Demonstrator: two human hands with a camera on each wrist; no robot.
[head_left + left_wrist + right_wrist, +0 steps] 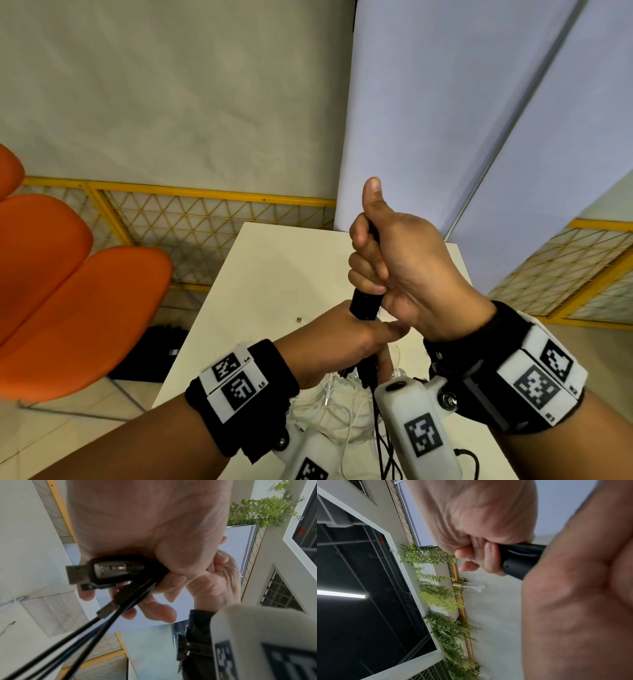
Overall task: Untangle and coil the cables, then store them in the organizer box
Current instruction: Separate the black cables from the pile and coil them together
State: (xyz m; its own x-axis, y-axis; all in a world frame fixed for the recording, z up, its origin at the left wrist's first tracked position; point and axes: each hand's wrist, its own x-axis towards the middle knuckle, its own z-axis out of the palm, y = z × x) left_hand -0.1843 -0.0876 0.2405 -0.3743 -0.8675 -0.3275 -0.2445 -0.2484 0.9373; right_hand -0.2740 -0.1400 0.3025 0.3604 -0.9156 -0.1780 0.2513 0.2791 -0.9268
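Right hand [404, 260] fisted round black cable bundle [365, 303], axis near vertical above tabletop [274, 274] — left hand [342, 339] directly below, pinching USB plugs [102, 572]; strands trail down toward the tabletop tangle. Organizer box unseen.

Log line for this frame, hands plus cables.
left hand: grips black cables | right hand: grips black bundle | white cables: on table

Lighting even and diffuse in the head view; a soft shadow falls on the wall beside the table [274, 260]. Straight edges bow toward the frame borders. Left wrist view: black cables [72, 642] and connector smeared by blur. Right wrist view: a ceiling tube lamp [342, 594] glares against dark; the near palm is unfocused.
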